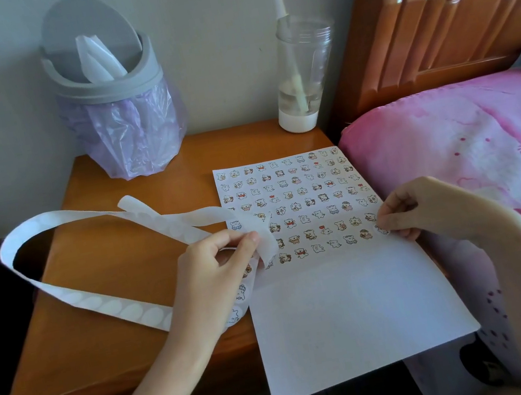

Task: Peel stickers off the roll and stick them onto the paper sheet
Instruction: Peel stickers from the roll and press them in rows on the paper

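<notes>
Head view: paper sheet (347,304) lower centre on nightstand (106,259); sticker rows (293,191) fill its upper half, prints too small to read. Left hand (219,267) pinches sticker strip (97,306) at centre-left. Right hand (417,208) pinches sticker (381,230) at sheet's right edge. Bin (113,84), bottle (302,68) along upper frame.

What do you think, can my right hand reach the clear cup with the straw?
Probably yes: only the flat paper sheet lies between the right hand and the cup, nothing upright blocks it. It pinches a sticker, so release that first.
</notes>
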`<state>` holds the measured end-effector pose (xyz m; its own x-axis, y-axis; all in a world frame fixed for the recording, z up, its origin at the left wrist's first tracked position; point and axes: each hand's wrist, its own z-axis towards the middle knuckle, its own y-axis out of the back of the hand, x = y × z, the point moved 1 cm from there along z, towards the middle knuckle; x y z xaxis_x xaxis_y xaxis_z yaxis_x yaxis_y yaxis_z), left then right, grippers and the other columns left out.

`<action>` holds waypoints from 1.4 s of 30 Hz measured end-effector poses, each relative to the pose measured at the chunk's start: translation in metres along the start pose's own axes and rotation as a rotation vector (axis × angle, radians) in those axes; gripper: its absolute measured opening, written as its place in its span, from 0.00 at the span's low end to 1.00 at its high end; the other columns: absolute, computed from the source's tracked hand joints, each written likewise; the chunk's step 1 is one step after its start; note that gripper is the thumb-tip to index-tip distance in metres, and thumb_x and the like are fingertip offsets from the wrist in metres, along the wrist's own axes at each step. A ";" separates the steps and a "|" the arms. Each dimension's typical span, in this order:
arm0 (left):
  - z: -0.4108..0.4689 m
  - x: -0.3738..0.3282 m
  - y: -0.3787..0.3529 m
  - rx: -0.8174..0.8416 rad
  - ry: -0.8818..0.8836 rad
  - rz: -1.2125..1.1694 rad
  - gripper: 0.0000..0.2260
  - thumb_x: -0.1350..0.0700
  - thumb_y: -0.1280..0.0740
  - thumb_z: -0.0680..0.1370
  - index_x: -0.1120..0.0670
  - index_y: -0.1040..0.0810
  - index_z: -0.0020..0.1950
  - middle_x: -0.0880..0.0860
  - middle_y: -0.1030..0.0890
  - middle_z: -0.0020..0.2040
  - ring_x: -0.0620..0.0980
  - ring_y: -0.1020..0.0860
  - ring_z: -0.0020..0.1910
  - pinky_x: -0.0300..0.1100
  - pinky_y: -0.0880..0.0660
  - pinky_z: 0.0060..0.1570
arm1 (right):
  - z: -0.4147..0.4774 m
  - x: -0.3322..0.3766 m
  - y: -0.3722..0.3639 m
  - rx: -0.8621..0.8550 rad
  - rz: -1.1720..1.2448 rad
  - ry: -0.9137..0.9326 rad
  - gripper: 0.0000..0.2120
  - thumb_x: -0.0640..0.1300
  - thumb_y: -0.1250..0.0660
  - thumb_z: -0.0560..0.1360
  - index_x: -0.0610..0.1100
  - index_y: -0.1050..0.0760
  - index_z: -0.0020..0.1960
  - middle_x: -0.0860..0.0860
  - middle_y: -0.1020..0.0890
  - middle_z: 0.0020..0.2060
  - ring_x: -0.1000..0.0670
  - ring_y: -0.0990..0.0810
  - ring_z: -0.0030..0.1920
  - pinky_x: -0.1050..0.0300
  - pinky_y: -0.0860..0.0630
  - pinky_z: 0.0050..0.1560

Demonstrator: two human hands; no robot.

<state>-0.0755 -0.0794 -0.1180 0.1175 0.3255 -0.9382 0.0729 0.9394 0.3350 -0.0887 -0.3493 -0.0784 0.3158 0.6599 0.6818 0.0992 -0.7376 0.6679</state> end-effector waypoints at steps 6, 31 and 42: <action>0.001 0.001 0.000 0.001 -0.008 0.016 0.07 0.52 0.32 0.75 0.51 0.18 0.50 0.42 0.18 0.44 0.32 0.22 0.47 0.24 0.27 0.38 | 0.002 -0.002 -0.001 -0.006 0.001 0.001 0.06 0.34 0.29 0.71 0.41 0.21 0.37 0.47 0.20 0.30 0.53 0.24 0.28 0.68 0.25 0.28; -0.001 -0.001 0.000 0.007 -0.029 0.100 0.04 0.52 0.33 0.75 0.50 0.19 0.47 0.41 0.19 0.43 0.38 0.21 0.45 0.23 0.28 0.36 | 0.007 -0.015 0.000 -0.026 -0.089 -0.018 0.17 0.44 0.21 0.64 0.44 0.27 0.46 0.47 0.24 0.35 0.49 0.26 0.34 0.49 0.23 0.43; -0.001 0.000 0.000 0.002 -0.036 0.132 0.07 0.52 0.33 0.75 0.52 0.18 0.49 0.44 0.18 0.47 0.38 0.21 0.46 0.23 0.28 0.37 | 0.008 -0.019 0.002 -0.009 -0.008 0.000 0.08 0.38 0.28 0.71 0.43 0.27 0.46 0.47 0.24 0.37 0.51 0.26 0.32 0.60 0.27 0.34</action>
<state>-0.0763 -0.0790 -0.1182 0.1614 0.4418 -0.8825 0.0565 0.8886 0.4552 -0.0865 -0.3642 -0.0927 0.3147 0.6659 0.6765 0.0937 -0.7310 0.6759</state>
